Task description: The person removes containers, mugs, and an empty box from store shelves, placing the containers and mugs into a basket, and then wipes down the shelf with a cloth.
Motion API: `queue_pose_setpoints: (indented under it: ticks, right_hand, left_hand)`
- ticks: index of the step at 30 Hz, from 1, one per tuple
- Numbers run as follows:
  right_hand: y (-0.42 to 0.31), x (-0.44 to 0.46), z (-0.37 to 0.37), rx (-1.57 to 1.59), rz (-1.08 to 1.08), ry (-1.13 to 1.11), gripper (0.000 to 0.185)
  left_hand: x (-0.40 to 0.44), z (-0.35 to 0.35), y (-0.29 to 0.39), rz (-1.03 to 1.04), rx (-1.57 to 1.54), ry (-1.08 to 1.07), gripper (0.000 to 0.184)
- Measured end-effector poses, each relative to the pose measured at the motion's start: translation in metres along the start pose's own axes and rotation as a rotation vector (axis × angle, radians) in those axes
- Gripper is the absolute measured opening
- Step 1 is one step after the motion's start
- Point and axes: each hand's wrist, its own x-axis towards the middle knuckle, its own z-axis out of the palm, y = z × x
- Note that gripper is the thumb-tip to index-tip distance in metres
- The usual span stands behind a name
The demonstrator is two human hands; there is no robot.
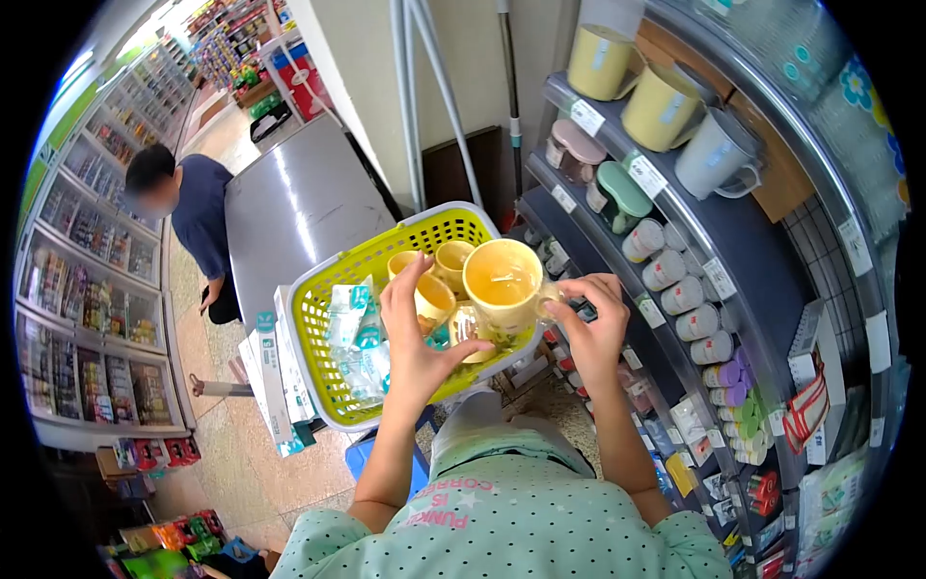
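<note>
A yellow mug (503, 289) is held up over the front right of a yellow-green basket (311, 359), its open top facing me. My right hand (593, 323) pinches the mug's handle between thumb and fingers. To the left of the mug, my left hand (415, 333) is open, thumb and fingers spread, apart from the mug. Several more yellow mugs stand in the basket beneath and behind my hands, and one yellow mug (433, 301) shows partly behind my left fingers. Clear plastic packets (355, 333) with teal labels lie in the basket's left half.
The basket sits at the end of a grey metal counter (289, 193), beside flat white boxes (274, 376). Shelves at right hold yellow pitchers (664, 106), a light-blue pitcher (716, 154) and lidded jars. A person (201, 217) stands left of the counter. Metal poles (410, 106) lean behind the basket.
</note>
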Motion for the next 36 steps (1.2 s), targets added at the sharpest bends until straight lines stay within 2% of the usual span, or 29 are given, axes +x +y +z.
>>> queue_pose_setpoints:
  ticks: [8, 16, 19, 27, 30, 32, 34, 36]
  right_hand:
    - [0.044, 0.011, 0.065, -0.048, 0.019, -0.077, 0.017]
    - [0.060, 0.020, 0.095, -0.248, 0.058, -0.080, 0.016]
    - [0.062, 0.021, 0.098, -0.272, 0.143, -0.107, 0.018]
    - [0.074, 0.015, 0.097, -0.271, 0.144, -0.150, 0.031]
    - [0.066, 0.021, 0.081, -0.205, 0.114, -0.078, 0.035]
    - [0.053, 0.031, 0.053, -0.163, 0.044, 0.013, 0.031]
    - [0.042, 0.046, 0.021, -0.069, -0.001, 0.156, 0.030]
    - [0.028, 0.063, -0.021, -0.113, -0.037, 0.290, 0.029]
  left_hand:
    - [-0.009, -0.009, -0.019, -0.072, 0.047, 0.018, 0.120]
    - [0.002, 0.003, -0.023, -0.041, 0.009, -0.034, 0.122]
    - [0.004, 0.011, -0.022, -0.016, 0.001, -0.061, 0.122]
    - [0.011, 0.032, -0.011, -0.010, -0.051, -0.145, 0.122]
    - [0.014, 0.040, -0.008, 0.023, -0.075, -0.174, 0.120]
    - [0.018, 0.045, -0.001, 0.042, -0.096, -0.192, 0.119]
    - [0.022, 0.051, 0.003, 0.079, -0.105, -0.216, 0.117]
    - [0.023, 0.060, 0.006, 0.108, -0.122, -0.235, 0.117]
